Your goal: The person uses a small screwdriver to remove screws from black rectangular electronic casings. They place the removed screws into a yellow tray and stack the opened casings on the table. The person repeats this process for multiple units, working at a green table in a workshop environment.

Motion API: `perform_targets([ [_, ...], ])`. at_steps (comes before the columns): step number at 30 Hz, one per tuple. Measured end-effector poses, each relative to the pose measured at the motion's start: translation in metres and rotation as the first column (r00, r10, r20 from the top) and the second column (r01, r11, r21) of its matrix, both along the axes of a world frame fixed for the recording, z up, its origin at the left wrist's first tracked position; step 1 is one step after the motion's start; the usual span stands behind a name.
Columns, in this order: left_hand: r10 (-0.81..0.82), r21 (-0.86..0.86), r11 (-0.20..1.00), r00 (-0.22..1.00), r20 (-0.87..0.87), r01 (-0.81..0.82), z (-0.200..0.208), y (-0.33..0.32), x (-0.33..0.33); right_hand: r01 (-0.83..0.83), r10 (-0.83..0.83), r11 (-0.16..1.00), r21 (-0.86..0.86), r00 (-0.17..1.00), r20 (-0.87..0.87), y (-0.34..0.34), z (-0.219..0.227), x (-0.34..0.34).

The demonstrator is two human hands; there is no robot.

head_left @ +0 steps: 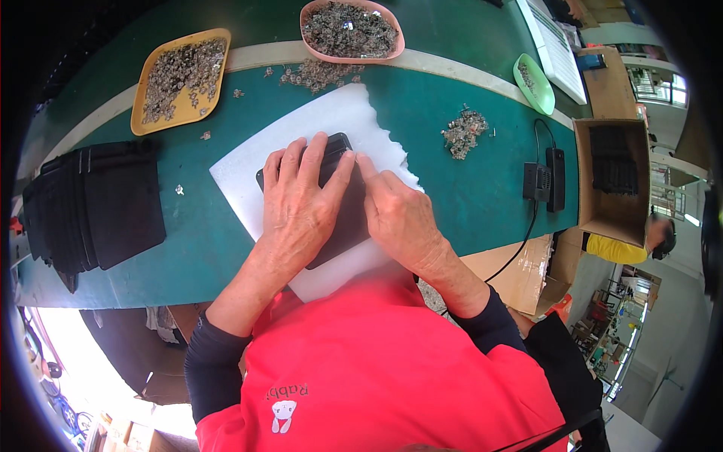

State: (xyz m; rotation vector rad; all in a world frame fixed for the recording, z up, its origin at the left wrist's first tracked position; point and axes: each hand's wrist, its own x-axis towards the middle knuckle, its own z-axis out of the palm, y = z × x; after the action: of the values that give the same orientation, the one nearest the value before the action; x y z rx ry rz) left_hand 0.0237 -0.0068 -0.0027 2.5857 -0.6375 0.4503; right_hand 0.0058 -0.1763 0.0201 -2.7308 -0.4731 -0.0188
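A black flat rectangular panel (348,215) with a raised or recessed far end lies aslant on a white foam sheet (241,169) with one ragged edge. My left hand (296,200) rests on the panel's left part, fingers stretched out and slightly apart. At the panel's far right edge, the index fingertip of my right hand (401,218) presses close to my left thumb tip. The other right fingers are curled under, and whatever they may hold is hidden. Nearby on the green table are loose small metal-and-clear pieces (320,74).
Several black panels (113,203) are stacked at the left. A yellow tray (138,120), a pink tray (397,30) and a green tray (544,94) hold small pieces; another pile (465,133) lies right. Black power adapters (538,182) with cords sit near a cardboard box (614,218).
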Motion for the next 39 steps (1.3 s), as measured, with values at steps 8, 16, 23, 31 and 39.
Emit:
perform_targets([
  [8,0.008,0.000,1.000,0.995,-0.101,-0.008,0.011,-0.002,0.001,-0.063,0.028,0.980,-0.187,0.982,-0.185,0.005,0.018,0.007],
  [16,0.023,-0.030,0.999,0.990,-0.142,-0.028,0.014,-0.004,0.001,-0.215,0.133,0.954,-0.210,0.929,-0.345,0.004,0.055,0.040],
  [23,0.048,-0.151,0.985,0.979,-0.197,-0.079,0.021,0.002,0.012,-0.144,0.084,0.981,-0.129,0.919,-0.384,-0.005,0.048,0.040],
  [31,0.192,-0.174,0.955,0.949,-0.250,-0.239,0.027,0.015,0.006,-0.149,0.130,0.982,-0.116,0.979,-0.159,-0.008,0.043,0.030],
  [39,0.342,-0.155,0.904,0.891,-0.300,-0.399,0.018,0.021,-0.012,-0.258,0.234,0.952,-0.163,0.960,-0.156,0.005,0.036,0.029],
])
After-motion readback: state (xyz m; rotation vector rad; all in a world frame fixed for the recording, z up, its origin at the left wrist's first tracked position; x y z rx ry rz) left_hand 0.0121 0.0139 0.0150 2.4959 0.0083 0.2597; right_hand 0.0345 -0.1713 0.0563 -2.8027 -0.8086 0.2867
